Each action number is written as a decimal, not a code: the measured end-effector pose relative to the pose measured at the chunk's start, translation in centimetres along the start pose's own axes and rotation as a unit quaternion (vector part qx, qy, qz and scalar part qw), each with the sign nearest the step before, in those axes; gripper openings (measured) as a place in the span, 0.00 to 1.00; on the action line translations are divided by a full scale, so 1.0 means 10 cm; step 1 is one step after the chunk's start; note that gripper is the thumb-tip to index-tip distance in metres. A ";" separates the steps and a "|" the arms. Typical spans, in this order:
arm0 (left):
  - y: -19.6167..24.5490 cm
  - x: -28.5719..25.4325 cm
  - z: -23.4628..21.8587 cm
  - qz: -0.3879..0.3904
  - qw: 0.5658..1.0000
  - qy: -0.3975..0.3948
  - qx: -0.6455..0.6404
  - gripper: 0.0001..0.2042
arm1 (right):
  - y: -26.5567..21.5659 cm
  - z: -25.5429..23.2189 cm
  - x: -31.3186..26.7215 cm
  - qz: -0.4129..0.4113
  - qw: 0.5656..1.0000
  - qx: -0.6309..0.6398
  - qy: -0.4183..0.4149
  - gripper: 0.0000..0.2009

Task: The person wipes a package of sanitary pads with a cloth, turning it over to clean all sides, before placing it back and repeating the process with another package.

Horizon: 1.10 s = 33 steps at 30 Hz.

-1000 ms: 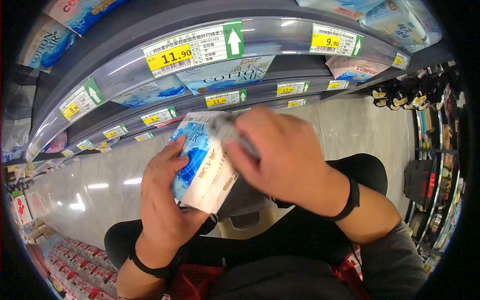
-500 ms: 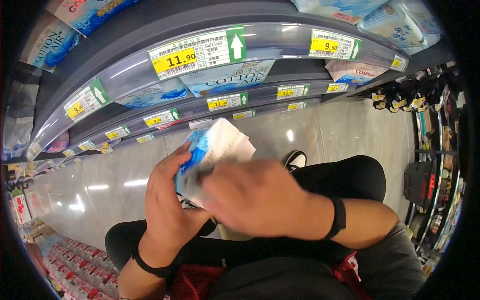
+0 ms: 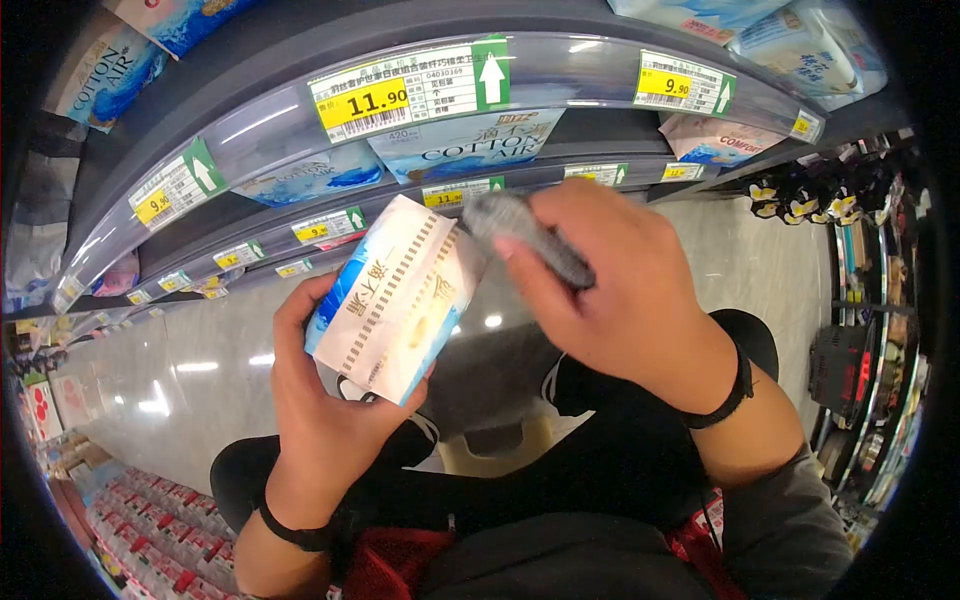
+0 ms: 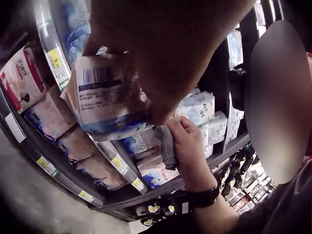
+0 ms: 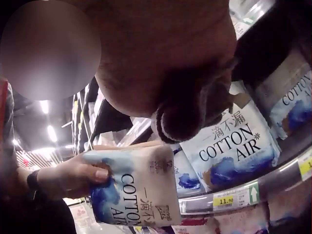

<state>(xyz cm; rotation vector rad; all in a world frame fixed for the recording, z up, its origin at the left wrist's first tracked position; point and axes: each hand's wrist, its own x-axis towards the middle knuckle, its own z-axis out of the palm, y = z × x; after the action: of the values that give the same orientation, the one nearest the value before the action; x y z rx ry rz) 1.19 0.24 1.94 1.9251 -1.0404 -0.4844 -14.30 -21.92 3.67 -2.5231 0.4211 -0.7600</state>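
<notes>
The left hand [image 3: 325, 390] grips a white-and-blue soft package [image 3: 400, 290] by its lower left end, a pale side with dark lettering facing up. In the right wrist view the package front [image 5: 134, 187] reads COTTON AIR, the left thumb lying on it. A bunched grey cloth [image 3: 525, 238] is pinched between the right hand's [image 3: 625, 285] thumb and fingers, just off the package's upper right corner. The left wrist view shows the cloth [image 4: 167, 146] hanging from the right hand [image 4: 190, 151], and a barcode on the package [image 4: 105, 100].
Curved shelves with a clear price rail [image 3: 580, 85] and similar packs [image 3: 470, 145] stand in front. At the right is a rack with a black basket [image 3: 838, 370]. Below the hands are the person's knees and a beige stool [image 3: 500, 450] on the tiled floor.
The right hand with the cloth has moved from over the package's lower part up and to the right, off it. The package has turned in the left hand, showing its lettered side.
</notes>
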 end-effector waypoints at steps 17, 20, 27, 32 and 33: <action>-0.04 0.00 0.07 0.051 0.998 0.009 0.020 0.47 | -0.25 0.18 -0.18 -0.066 0.992 -0.005 -0.111 0.13; -0.13 -0.04 0.08 0.019 0.999 0.001 -0.050 0.46 | -0.57 0.21 -0.35 -0.148 0.976 0.093 -0.129 0.13; -0.07 -0.03 0.04 0.055 0.998 0.009 0.002 0.48 | 0.12 0.12 -0.02 0.028 0.997 -0.065 -0.026 0.11; -0.02 -0.05 -0.03 -0.059 0.954 0.024 -0.293 0.55 | 0.16 0.06 0.07 0.275 0.910 0.307 -0.054 0.11; -0.04 -0.04 -0.04 -0.082 0.936 0.025 -0.341 0.56 | 0.16 0.09 0.07 0.292 0.870 0.395 -0.039 0.12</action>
<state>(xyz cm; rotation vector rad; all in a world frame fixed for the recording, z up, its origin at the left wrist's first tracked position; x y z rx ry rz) 1.39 0.92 1.84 1.3882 -0.5655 -0.7694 -13.44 -23.23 2.46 -1.5275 0.6427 -0.4485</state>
